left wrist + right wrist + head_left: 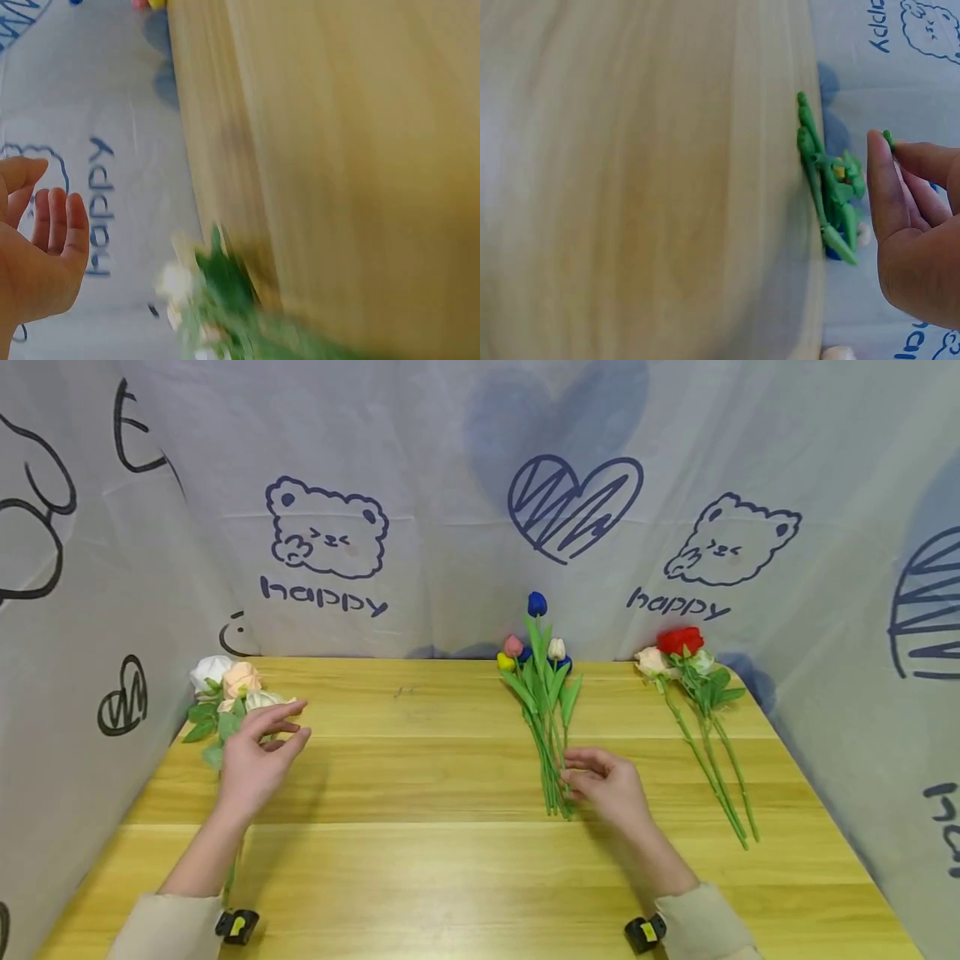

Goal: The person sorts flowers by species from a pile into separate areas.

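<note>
My right hand pinches a green tulip stem between thumb and index finger, at the lower end of a bunch of artificial tulips. The bunch has pink, yellow, white and blue heads. One blue tulip head rises above the others. In the right wrist view the rest of the bunch lies on the table beyond the hand. My left hand, thumb and fingers apart and holding nothing, hovers over a bunch of pale roses. It partly hides their heads and stems; they look blurred in the left wrist view.
On the right of the wooden table lie several long-stemmed roses, among them a red rose and a pale peach rose. A printed cloth hangs along the table's back and sides.
</note>
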The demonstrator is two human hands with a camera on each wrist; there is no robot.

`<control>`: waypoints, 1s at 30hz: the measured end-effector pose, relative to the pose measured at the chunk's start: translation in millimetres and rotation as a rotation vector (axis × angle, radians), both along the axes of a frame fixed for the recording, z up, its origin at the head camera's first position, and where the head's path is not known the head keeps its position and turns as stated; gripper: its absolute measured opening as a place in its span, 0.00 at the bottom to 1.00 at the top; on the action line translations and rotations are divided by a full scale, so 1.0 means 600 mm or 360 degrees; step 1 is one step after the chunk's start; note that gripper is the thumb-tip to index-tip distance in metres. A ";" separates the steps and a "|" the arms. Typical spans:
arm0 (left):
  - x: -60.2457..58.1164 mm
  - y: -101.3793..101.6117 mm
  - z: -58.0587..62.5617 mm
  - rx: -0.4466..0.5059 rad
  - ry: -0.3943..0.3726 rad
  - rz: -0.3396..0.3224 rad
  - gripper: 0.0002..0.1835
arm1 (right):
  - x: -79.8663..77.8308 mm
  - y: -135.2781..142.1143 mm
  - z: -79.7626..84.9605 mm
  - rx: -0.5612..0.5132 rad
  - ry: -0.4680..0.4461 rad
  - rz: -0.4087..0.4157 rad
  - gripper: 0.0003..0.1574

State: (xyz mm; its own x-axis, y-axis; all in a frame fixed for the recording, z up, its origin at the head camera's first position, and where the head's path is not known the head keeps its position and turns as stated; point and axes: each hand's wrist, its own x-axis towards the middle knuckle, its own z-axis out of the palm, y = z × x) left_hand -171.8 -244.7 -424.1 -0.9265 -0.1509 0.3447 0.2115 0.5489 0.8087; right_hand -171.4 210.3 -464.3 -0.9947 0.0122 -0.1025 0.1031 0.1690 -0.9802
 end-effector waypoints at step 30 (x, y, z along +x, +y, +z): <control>0.052 -0.184 -0.065 -0.0739 -0.0552 -0.0323 0.26 | -0.017 0.030 -0.021 0.0350 -0.0154 0.0205 0.20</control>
State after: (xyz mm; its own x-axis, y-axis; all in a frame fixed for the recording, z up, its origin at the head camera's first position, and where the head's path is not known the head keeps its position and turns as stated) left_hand -140.6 -355.2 -463.0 -0.9910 0.1339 0.0053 0.1159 0.8368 0.5350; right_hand -181.7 228.4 -476.9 -0.9752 -0.0810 -0.2060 0.1584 0.3946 -0.9051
